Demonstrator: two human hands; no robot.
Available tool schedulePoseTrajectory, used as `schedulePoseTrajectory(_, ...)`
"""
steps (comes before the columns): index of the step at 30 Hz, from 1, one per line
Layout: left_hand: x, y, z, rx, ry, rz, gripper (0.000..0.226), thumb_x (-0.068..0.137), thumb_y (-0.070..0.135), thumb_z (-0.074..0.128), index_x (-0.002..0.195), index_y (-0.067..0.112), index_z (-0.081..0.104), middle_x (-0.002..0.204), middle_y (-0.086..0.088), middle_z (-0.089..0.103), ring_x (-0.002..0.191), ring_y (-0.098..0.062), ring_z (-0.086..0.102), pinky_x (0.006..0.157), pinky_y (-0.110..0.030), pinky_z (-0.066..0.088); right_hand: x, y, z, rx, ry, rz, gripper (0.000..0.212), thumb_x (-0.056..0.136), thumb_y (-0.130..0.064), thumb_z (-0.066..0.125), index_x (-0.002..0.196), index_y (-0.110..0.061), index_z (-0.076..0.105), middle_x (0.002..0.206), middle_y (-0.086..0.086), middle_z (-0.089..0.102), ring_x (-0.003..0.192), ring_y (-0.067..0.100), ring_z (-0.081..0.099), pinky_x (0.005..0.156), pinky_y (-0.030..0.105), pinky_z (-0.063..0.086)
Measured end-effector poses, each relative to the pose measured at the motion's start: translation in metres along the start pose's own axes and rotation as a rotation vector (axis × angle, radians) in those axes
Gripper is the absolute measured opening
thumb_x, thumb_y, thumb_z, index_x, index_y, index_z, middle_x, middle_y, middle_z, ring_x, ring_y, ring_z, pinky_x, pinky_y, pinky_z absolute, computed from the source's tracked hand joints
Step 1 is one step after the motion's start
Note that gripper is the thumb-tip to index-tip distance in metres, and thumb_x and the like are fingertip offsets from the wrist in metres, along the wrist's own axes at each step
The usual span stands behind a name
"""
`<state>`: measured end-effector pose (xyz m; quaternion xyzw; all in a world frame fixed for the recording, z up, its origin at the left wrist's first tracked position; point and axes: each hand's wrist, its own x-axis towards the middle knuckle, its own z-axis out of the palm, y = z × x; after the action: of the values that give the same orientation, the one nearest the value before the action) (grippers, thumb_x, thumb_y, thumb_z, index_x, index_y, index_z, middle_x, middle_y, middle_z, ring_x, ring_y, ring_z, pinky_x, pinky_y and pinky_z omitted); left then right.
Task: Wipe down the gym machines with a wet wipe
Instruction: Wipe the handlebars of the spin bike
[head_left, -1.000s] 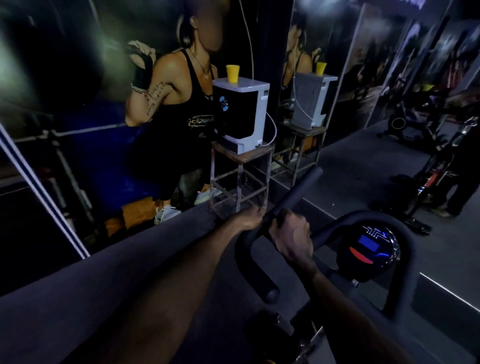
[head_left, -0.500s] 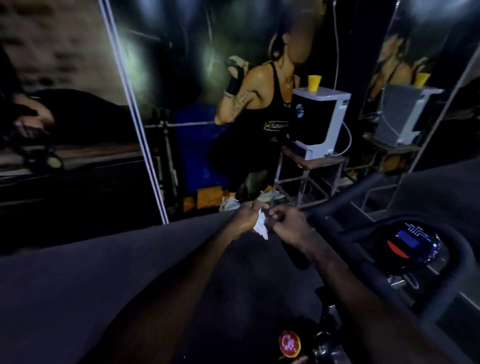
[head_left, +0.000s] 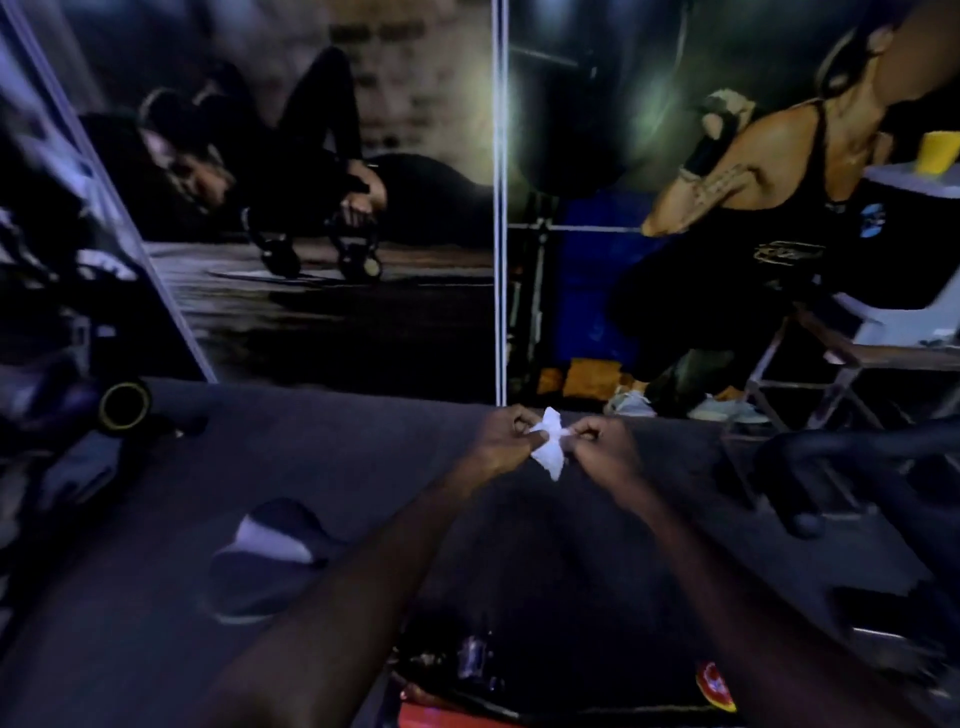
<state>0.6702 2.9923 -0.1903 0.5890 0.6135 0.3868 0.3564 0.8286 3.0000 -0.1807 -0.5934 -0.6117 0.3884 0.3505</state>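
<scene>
Over the dark floor (head_left: 156, 519), toward its far edge by the wall poster (head_left: 322, 171), the left hand (head_left: 506, 441) pinches one side of a white wipe (head_left: 548, 447) and the right hand (head_left: 602, 447) pinches the other (fingers curled, the wipe crumpled between them). Farther right, black handlebars (head_left: 831, 457) curve past a yellow cup (head_left: 937, 151) on a white box (head_left: 914, 249).

The scene is dim and bluish, heavy with shadow. The white wipe (head_left: 548, 451) is the brightest thing. Above it, soft glare patches sit on the glossy wall mural (head_left: 322, 171). Left and right of the wipe, edges smear with motion blur and bend from wide-angle distortion.
</scene>
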Motion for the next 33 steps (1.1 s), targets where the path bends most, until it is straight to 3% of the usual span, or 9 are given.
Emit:
schedulePoseTrajectory(4, -0.03, -0.033, -0.053, 0.061, 0.055, -0.085, 0.019, 0.087, 0.008, 0.072, 0.077, 0.022, 0.064, 0.067, 0.005, 0.059, 0.058, -0.001, 0.054, 0.062, -0.023, 0.047, -0.014, -0.014, 0.061, 0.3, -0.198, 0.112, 0.009, 0.086, 0.001, 0.07, 0.088, -0.007, 0.064, 0.071, 0.009, 0.068, 0.051, 0.013, 0.059, 0.042, 0.024, 0.044)
schedulePoseTrajectory(8, -0.057, -0.065, -0.093, 0.14, 0.081, -0.133, 0.007, 0.09, 0.011, 0.068, 0.087, 0.017, 0.071, 0.068, 0.007, 0.063, 0.064, -0.008, 0.056, 0.069, -0.027, 0.047, -0.03, -0.024, 0.112, 0.342, -0.352, 0.129, 0.013, 0.088, -0.002, 0.071, 0.081, -0.011, 0.064, 0.062, 0.003, 0.067, 0.042, 0.006, 0.055, 0.04, 0.019, 0.039)
schedulePoseTrajectory(11, -0.081, -0.09, -0.123, 0.205, 0.151, -0.172, 0.019, 0.089, 0.003, 0.06, 0.094, 0.013, 0.075, 0.085, -0.002, 0.074, 0.083, -0.017, 0.068, 0.081, -0.028, 0.052, -0.042, -0.029, 0.148, 0.112, -0.322, 0.02, 0.018, 0.084, -0.012, 0.073, 0.069, -0.017, 0.063, 0.06, 0.001, 0.063, 0.045, 0.006, 0.054, 0.047, 0.025, 0.042)
schedulePoseTrajectory(15, -0.118, -0.136, -0.164, 0.291, 0.172, -0.318, 0.014, 0.087, 0.006, 0.062, 0.089, 0.013, 0.074, 0.096, -0.01, 0.075, 0.098, -0.019, 0.069, 0.094, -0.031, 0.05, -0.077, -0.023, 0.204, -0.375, -0.405, -0.117, 0.036, 0.079, -0.04, 0.062, 0.058, -0.011, 0.054, 0.067, 0.006, 0.062, 0.07, 0.021, 0.063, 0.061, 0.028, 0.041)
schedulePoseTrajectory(17, -0.131, -0.158, -0.181, 0.281, 0.177, -0.372, 0.02, 0.088, 0.005, 0.059, 0.08, 0.017, 0.072, 0.097, -0.015, 0.075, 0.1, -0.03, 0.069, 0.095, -0.04, 0.051, -0.101, -0.021, 0.229, -0.446, -0.391, -0.143, 0.037, 0.088, -0.036, 0.061, 0.068, -0.006, 0.064, 0.08, 0.014, 0.07, 0.088, 0.026, 0.069, 0.071, 0.03, 0.046)
schedulePoseTrajectory(19, -0.145, -0.174, -0.196, 0.298, 0.147, -0.407, 0.019, 0.092, 0.01, 0.056, 0.091, 0.014, 0.075, 0.105, -0.011, 0.074, 0.105, -0.028, 0.067, 0.094, -0.035, 0.048, -0.118, -0.025, 0.248, -0.476, -0.361, -0.234, 0.023, 0.092, -0.024, 0.061, 0.083, -0.007, 0.073, 0.096, 0.017, 0.072, 0.101, 0.029, 0.065, 0.083, 0.032, 0.046)
schedulePoseTrajectory(23, -0.168, -0.196, -0.219, 0.342, 0.138, -0.362, 0.025, 0.098, 0.017, 0.054, 0.113, 0.009, 0.072, 0.117, -0.01, 0.069, 0.113, -0.027, 0.063, 0.096, -0.032, 0.047, -0.131, -0.029, 0.268, -0.501, -0.313, -0.37, 0.017, 0.092, -0.018, 0.058, 0.082, -0.012, 0.072, 0.082, 0.018, 0.066, 0.088, 0.034, 0.065, 0.076, 0.036, 0.046)
schedulePoseTrajectory(29, -0.181, -0.22, -0.238, 0.438, 0.166, -0.258, 0.033, 0.086, 0.007, 0.052, 0.099, 0.022, 0.078, 0.109, -0.008, 0.073, 0.103, -0.027, 0.067, 0.087, -0.033, 0.052, -0.16, -0.045, 0.308, -0.606, -0.225, -0.236, 0.019, 0.093, -0.017, 0.05, 0.108, -0.024, 0.061, 0.117, -0.001, 0.061, 0.115, 0.024, 0.059, 0.076, 0.033, 0.042)
schedulePoseTrajectory(33, -0.187, -0.231, -0.252, 0.474, 0.222, -0.257, 0.042, 0.068, 0.022, 0.042, 0.092, 0.014, 0.075, 0.098, -0.017, 0.07, 0.096, -0.039, 0.065, 0.083, -0.038, 0.048, -0.149, -0.053, 0.332, -0.525, -0.133, -0.191, 0.017, 0.088, -0.01, 0.054, 0.1, -0.017, 0.064, 0.11, 0.006, 0.067, 0.105, 0.027, 0.064, 0.078, 0.031, 0.044)
